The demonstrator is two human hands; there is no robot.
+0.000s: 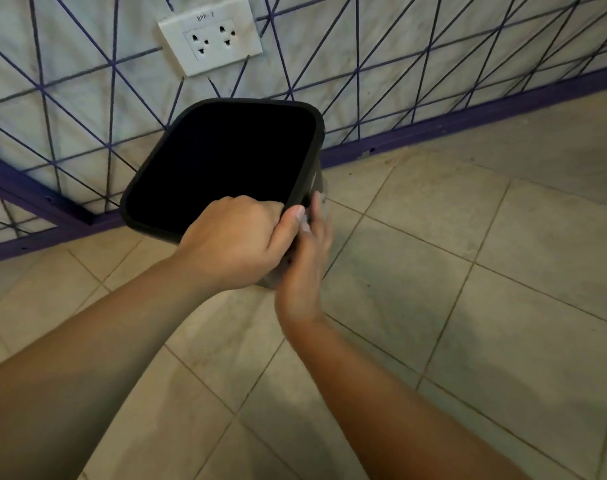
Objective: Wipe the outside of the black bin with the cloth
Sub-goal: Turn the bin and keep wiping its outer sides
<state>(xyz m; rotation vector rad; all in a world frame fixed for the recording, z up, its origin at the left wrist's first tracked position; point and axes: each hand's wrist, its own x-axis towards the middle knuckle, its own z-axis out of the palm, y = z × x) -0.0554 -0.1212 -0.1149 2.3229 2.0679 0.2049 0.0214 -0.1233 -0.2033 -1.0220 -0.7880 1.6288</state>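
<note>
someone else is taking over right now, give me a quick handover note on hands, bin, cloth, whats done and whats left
Left hand: grips the near rim of the black bin, fingers curled over the edge, steadying it.
Right hand: fingers straight, flat against the bin's right outer side. A little grey fabric, likely the cloth, shows past the fingertips; most of it is hidden.
Bin: on the tiled floor by the patterned wall, below a socket, opening towards the camera.
Done: cannot tell how much has been wiped.
Left: finish the right side, then turn the bin for the other sides.
</note>
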